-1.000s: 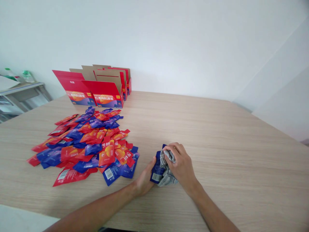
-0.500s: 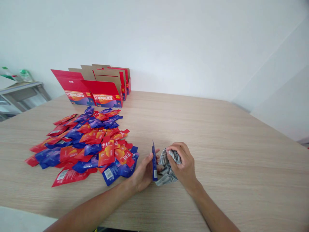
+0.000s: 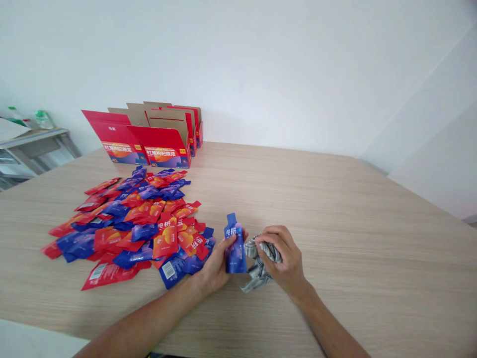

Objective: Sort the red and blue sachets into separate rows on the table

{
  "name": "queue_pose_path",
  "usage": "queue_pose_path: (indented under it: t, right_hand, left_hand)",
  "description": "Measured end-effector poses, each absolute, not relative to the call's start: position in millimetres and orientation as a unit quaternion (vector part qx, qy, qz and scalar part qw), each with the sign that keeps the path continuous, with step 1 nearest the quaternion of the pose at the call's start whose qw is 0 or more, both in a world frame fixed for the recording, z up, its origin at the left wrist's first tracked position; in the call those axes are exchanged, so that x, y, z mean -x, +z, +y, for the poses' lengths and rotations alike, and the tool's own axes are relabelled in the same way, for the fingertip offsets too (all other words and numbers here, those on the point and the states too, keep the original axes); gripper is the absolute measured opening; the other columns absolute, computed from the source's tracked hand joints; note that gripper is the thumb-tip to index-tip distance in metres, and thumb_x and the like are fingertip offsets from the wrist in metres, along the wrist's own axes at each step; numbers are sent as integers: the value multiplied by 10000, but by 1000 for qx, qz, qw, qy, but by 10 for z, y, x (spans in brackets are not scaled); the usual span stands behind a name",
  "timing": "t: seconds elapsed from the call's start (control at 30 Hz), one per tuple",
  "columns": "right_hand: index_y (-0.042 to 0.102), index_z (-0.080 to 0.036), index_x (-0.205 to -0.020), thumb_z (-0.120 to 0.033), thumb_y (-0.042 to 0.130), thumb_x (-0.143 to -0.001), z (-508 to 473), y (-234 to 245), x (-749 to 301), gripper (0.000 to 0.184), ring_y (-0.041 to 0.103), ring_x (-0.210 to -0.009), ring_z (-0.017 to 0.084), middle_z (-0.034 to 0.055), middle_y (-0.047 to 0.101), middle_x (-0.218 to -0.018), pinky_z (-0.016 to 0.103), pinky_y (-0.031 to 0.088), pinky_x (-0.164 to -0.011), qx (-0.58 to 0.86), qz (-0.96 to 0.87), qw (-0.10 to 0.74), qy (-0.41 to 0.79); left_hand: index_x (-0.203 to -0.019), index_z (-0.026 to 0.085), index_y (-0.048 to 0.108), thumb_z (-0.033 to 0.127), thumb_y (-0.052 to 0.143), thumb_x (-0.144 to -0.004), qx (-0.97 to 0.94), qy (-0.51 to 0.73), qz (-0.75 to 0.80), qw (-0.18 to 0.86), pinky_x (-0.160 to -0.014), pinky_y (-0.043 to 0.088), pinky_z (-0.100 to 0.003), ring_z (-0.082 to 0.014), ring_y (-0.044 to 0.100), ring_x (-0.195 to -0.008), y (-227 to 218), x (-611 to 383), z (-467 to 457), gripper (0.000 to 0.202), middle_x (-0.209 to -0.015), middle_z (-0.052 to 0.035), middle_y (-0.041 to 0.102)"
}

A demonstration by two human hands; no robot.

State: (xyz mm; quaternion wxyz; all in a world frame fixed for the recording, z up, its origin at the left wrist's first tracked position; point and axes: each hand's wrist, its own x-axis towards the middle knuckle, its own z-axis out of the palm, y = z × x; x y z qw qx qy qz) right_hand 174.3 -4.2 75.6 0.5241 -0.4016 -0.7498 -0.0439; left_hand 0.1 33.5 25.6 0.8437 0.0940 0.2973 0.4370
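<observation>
A blue pouch (image 3: 235, 256) with a narrow spout-like top stands nearly upright in my left hand (image 3: 217, 266), its printed front turned towards me. My left thumb lies across that front, the other fingers behind it. Just to the right, my right hand (image 3: 285, 258) is closed on a crumpled grey striped cloth (image 3: 257, 273), part of which hangs down below the fingers. Cloth and pouch are close together; a small gap shows between them at the top. Left of my hands lies a heap of red and blue pouches (image 3: 166, 236), piled loosely over one another.
Behind the heap stand several red and blue cardboard boxes (image 3: 167, 155) with raised flaps, near the white wall (image 3: 283, 74). They rest on the same wood-grain table (image 3: 335, 223). A side table (image 3: 37, 136) with bottles and a green-and-white packet is at the far left.
My left hand has turned the blue pouch from edge-on so that its printed face shows. The cloth in my right hand has come slightly away from the pouch.
</observation>
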Motion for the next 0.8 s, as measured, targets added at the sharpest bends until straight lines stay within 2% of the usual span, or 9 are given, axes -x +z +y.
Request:
queue_pose_path:
  t: [0.1,0.3,0.47,0.6,0.7,0.8]
  right_hand:
    - [659,-244,-1047,-158,603,-994,-36,759,-1751,116,659,-890,210,66,659,-975,348,565,-764,370,-781,501,-46]
    - [652,-232,-1049,-160,614,-986,42,642,-1683,103,644,-944,235,78,668,-1008,378,567,-832,379,-835,397,-33]
    - [651,-227,-1014,-140,716,-905,67,538,-1626,153,637,-957,239,65,676,-1010,376,569,-856,390,-861,326,5]
    - [660,-226,-988,-171,808,-837,28,504,-1559,219,641,-957,232,50,690,-1032,356,570,-844,345,-899,268,29]
    - [660,-227,-987,-165,789,-856,19,497,-1536,194,639,-959,235,47,688,-1012,366,565,-857,354,-893,277,15]
    - [657,-228,-1009,-142,702,-918,43,516,-1586,133,631,-956,239,60,677,-1010,379,554,-866,401,-853,332,-12]
  left_hand:
    - [-1142,116,755,254,655,-996,-105,413,269,864,-939,562,-293,-188,761,-941,277,6,360,224,-1060,-86,802]
    - [-1106,119,746,425,726,-968,-174,411,257,857,-804,547,-275,-183,713,-825,138,-18,273,336,-922,-61,767]
    - [-1098,136,747,524,764,-917,-209,432,259,838,-768,552,-279,-208,707,-880,54,2,244,429,-919,-58,746]
    - [-1231,137,741,619,682,-939,-239,416,242,843,-863,570,-317,-254,706,-1034,158,55,308,567,-1037,-107,764]
    - [-1228,127,742,672,684,-909,-254,407,242,843,-937,558,-345,-280,691,-1107,164,55,307,634,-1076,-121,762]
    - [-1169,136,751,672,721,-881,-270,401,254,838,-1010,528,-386,-302,666,-1163,83,-24,237,609,-1101,-115,757]
